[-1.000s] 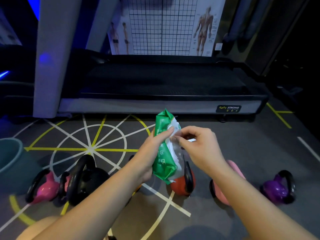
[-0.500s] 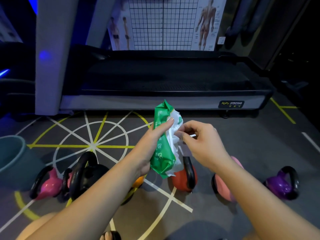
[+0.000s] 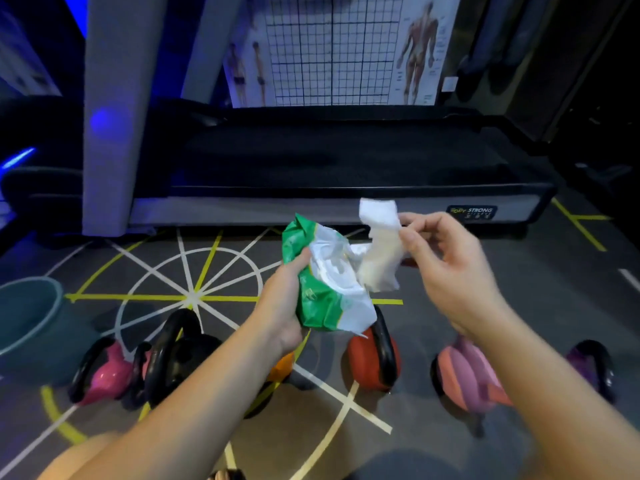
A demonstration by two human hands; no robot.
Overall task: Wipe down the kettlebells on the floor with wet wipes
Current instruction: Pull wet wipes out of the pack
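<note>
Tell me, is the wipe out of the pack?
Mostly out: right hand pinches the wipe beside the pack; lower end overlaps its opening.

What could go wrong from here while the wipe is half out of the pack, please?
The wet wipe is pinched only near its top by the right hand, and its lower end seems to sit at the opening of the wipes pack, so it might tear or drag a second wipe out. The left hand has a one-sided grip on the crumpled pack above the red kettlebell; a sharp tug could pull it loose.
</note>
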